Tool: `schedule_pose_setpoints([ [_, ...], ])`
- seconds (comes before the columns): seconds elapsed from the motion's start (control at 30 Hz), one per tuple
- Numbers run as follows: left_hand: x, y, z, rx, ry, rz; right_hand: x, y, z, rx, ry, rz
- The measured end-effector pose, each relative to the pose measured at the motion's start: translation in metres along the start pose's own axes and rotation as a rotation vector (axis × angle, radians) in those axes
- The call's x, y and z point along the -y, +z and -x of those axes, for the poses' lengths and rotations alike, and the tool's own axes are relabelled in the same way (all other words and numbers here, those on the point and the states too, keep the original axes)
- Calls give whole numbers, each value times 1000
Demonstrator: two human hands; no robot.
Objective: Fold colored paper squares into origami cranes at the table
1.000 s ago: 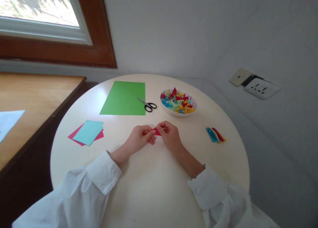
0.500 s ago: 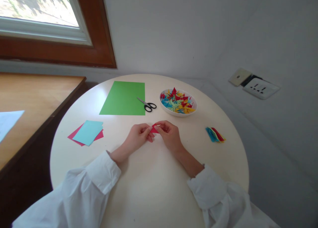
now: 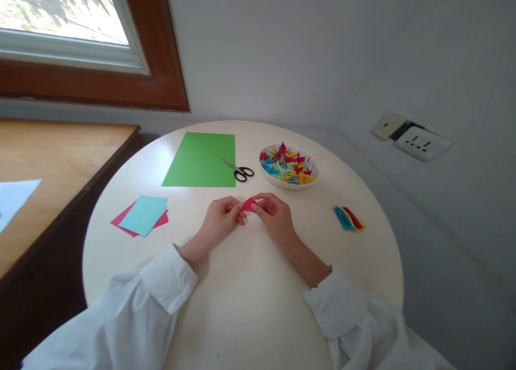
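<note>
A small folded piece of red paper (image 3: 249, 204) is held between my two hands, above the middle of the round white table (image 3: 250, 311). My left hand (image 3: 223, 218) is closed, pinching its left side with thumb and fingers. On the right side, my right hand (image 3: 274, 215) pinches the same paper, thumb in front. Fingertips cover part of it, so its exact fold cannot be made out. Beyond the hands lie black-handled scissors (image 3: 243, 173), their blades over a green sheet of paper (image 3: 201, 160).
A white bowl (image 3: 290, 186) full of colourful folded paper cranes stands at the back right. Light blue paper (image 3: 144, 215) lies over red paper (image 3: 129, 232) at left. Several coloured folded paper pieces (image 3: 349, 219) lie at right. A wooden desk (image 3: 60, 160) stands beyond the table's left edge.
Both hands have risen slightly with the red paper, which now shows a pointed top between the fingers. The other things on the table stay where they were.
</note>
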State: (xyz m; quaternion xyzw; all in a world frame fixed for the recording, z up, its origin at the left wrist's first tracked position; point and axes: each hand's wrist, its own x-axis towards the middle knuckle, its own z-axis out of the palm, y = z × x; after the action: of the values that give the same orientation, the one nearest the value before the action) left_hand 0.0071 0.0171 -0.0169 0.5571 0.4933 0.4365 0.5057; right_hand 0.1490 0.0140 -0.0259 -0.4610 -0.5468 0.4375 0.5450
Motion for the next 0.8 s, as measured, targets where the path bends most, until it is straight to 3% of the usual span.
schedule_pose_setpoints([
  [0.3,-4,1,0,19,-28,48,-2,0,1,34,-26,41],
  [0.63,7,-1,-3,34,209,-31,-2,-1,0,1,-8,67],
  [0.8,8,-2,-3,3,219,-116,1,0,1,2,14,72],
])
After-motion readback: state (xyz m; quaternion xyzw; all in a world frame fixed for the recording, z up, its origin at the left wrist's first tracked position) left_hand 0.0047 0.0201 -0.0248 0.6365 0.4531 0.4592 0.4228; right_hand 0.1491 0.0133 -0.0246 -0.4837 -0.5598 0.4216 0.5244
